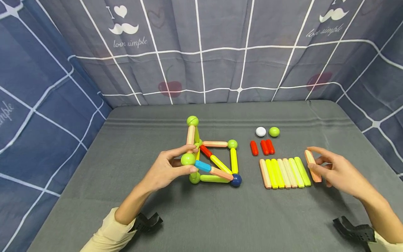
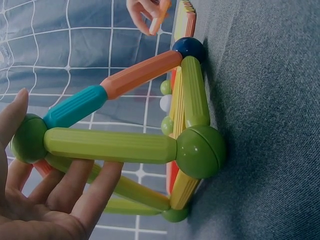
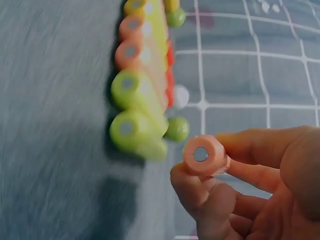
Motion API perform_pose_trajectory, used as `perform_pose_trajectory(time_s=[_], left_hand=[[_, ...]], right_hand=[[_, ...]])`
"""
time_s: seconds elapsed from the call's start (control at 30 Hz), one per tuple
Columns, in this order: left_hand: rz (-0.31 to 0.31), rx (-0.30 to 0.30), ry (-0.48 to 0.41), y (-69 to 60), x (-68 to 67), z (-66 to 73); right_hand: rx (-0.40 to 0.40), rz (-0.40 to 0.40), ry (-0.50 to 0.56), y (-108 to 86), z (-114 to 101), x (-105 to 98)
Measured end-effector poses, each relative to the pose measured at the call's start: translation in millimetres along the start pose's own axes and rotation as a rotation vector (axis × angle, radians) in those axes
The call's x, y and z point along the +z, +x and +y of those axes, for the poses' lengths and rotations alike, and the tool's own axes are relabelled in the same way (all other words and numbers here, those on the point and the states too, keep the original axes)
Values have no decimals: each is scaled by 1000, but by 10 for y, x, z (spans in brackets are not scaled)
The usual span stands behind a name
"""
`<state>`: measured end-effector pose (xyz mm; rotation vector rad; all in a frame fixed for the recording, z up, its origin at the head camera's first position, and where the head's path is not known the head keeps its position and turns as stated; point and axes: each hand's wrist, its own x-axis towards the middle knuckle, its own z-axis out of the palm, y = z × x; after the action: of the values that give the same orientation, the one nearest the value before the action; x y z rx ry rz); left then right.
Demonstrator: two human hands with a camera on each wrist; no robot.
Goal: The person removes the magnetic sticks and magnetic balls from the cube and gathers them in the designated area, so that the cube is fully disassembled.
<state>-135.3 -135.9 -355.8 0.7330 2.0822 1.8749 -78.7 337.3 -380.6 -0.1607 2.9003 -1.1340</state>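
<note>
A frame of magnetic sticks and balls stands on the table, with a dark blue ball (image 1: 236,180) at its near right corner. My left hand (image 1: 165,168) grips the raised green ball (image 1: 188,159), thumb and fingers on either side. From that ball a blue stick (image 1: 203,166) and an orange one slope down to the dark blue ball. In the left wrist view a green stick (image 2: 110,145) links the gripped ball to a lower green ball (image 2: 201,151). My right hand (image 1: 341,173) pinches a loose orange stick (image 1: 312,165); its round metal end faces the right wrist camera.
A row of yellow, green and orange sticks (image 1: 284,173) lies just left of my right hand. Behind it are short red sticks (image 1: 265,147), a white ball (image 1: 260,131) and a loose green ball (image 1: 274,132). Patterned cloth (image 1: 220,70) hangs behind the grey table (image 1: 239,220).
</note>
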Motion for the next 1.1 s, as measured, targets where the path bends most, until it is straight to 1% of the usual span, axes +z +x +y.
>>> perform_pose_trajectory(time_s=[0.13,0.27,0.4,0.5,0.63,0.77,0.87,1.0,1.03,1.1], left_hand=[[0,0,-6,3,-3,5],[-2,9,-1,11,0,6],[-2,21,-9,15,0,-1],[-3,18,-22,3,-3,0],[-6,17,-20,-2,-3,3],[-14,35,-20,7,-3,-6],[-22,53,-7,3,-21,-16],[-34,60,23,0,-42,-11],[-37,58,25,0,-44,-6],[-40,47,28,3,-43,7]], right_hand=[[-1,-37,-35,66,144,-10],[-7,-47,-85,105,217,29],[2,-74,-124,128,220,40],[14,-107,-145,144,199,44],[36,-123,-160,150,189,45],[47,-111,-160,135,174,30],[27,-92,-210,124,129,17],[-23,-21,-331,100,-13,24],[-39,-2,-347,97,-64,29],[-94,44,-337,86,-173,55]])
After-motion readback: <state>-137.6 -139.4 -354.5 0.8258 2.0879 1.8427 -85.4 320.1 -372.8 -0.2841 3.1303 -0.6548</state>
